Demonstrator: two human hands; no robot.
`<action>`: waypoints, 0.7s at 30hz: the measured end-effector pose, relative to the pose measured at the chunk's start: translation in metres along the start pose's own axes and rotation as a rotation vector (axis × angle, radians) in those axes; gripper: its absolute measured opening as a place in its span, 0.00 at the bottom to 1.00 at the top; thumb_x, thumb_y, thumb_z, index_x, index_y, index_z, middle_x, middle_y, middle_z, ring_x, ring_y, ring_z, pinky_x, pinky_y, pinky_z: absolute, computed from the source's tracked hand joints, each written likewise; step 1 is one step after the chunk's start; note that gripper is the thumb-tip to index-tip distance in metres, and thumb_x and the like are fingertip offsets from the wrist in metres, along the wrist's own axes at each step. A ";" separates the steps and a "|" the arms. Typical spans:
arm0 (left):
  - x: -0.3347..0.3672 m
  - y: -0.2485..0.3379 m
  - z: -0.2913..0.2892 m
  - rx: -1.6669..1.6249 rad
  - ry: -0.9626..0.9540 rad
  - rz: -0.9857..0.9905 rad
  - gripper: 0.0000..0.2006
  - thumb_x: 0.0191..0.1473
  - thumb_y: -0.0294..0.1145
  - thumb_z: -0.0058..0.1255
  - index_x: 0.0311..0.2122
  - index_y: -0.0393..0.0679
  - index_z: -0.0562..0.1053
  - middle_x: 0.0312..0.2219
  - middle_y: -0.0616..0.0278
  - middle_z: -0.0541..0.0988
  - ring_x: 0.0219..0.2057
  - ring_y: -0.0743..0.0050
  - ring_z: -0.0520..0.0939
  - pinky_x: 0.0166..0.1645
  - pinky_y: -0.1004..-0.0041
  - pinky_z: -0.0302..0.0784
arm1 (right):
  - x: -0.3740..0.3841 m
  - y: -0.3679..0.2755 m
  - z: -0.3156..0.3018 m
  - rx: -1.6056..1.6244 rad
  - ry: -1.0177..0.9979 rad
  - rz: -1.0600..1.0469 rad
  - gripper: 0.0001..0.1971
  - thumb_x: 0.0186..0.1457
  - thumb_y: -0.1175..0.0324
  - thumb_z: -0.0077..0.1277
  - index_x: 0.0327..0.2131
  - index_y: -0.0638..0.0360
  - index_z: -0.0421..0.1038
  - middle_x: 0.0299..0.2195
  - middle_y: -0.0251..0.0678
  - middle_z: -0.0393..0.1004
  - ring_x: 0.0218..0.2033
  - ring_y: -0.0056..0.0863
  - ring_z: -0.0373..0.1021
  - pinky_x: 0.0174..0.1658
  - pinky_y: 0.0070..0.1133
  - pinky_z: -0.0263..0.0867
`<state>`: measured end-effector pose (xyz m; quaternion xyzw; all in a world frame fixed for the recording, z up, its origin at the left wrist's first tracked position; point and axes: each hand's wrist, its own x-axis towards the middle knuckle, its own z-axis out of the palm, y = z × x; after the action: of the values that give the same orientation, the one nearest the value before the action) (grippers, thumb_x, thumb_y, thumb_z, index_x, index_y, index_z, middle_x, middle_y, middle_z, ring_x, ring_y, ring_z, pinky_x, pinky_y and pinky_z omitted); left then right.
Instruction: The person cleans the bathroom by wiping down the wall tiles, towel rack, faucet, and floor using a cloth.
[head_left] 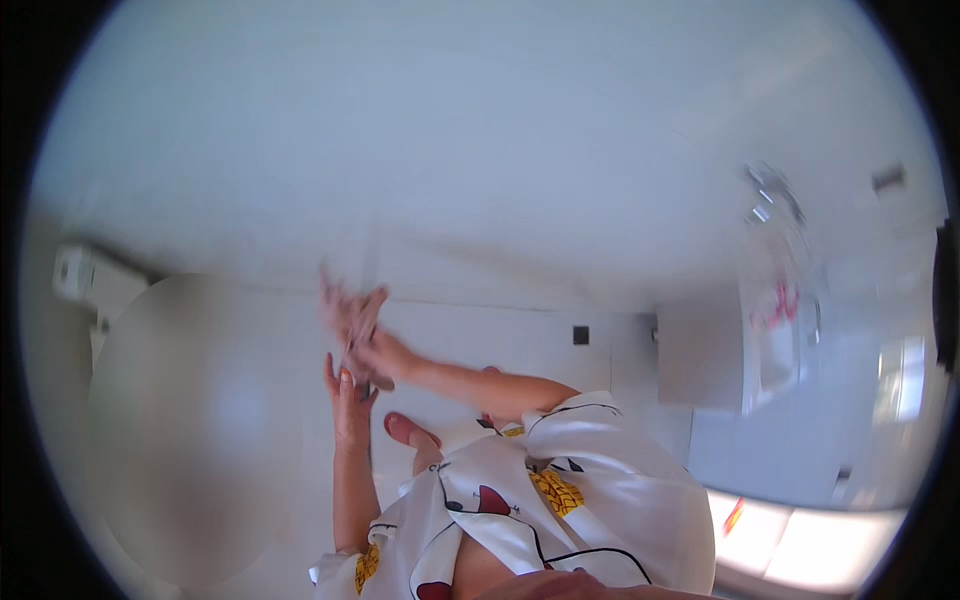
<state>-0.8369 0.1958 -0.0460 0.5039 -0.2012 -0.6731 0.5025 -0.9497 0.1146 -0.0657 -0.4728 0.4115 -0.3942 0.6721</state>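
My left hand [352, 400] is raised in front of me with its fingers stretched up and apart. Just above it, my right hand [362, 330] reaches across from the right, smeared by motion. The two hands overlap or nearly touch; the blur hides which. A faint thin grey streak [371, 250] runs upward beside the right fingers, too blurred to name. I cannot make out anything held. Both forearms come out of the loose sleeves of a white patterned garment [590, 490].
A large blurred pale oval [190, 430] fills the left side, near a white box-like fixture [90, 275]. On the floor lies a dark square drain [581, 335]. At right stand a cabinet [700, 355], chrome fittings [772, 195] and a pink thing [780, 303]. My red slipper [410, 430] shows below.
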 end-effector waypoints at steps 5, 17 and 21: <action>-0.018 -0.044 0.075 -0.517 -0.370 -0.338 0.26 0.58 0.51 0.39 0.57 0.47 0.60 0.49 0.64 0.70 0.48 0.69 0.73 0.52 0.65 0.70 | -0.136 -0.096 -0.082 -0.317 -0.020 -0.041 0.15 0.58 0.65 0.44 0.46 0.61 0.66 0.36 0.39 0.73 0.39 0.28 0.70 0.45 0.23 0.65; -0.104 -0.030 -0.009 -0.344 -0.260 -0.136 0.21 0.59 0.40 0.38 0.54 0.41 0.62 0.48 0.59 0.71 0.44 0.74 0.74 0.53 0.71 0.68 | -0.188 -0.404 -0.204 -1.442 1.051 -0.674 0.20 0.57 0.54 0.45 0.42 0.61 0.67 0.34 0.39 0.73 0.34 0.34 0.70 0.36 0.26 0.65; -0.144 -0.037 0.020 -0.249 -0.257 -0.005 0.23 0.58 0.46 0.36 0.52 0.41 0.64 0.22 0.67 0.70 0.28 0.76 0.73 0.50 0.70 0.70 | -0.169 -0.410 -0.211 -1.474 0.838 -0.425 0.22 0.58 0.50 0.42 0.43 0.62 0.67 0.22 0.37 0.73 0.25 0.36 0.71 0.30 0.29 0.65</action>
<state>-0.8740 0.3333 0.0019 0.3480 -0.1776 -0.7531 0.5293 -1.2615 0.1046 0.3136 -0.6697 0.6781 -0.2861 -0.0993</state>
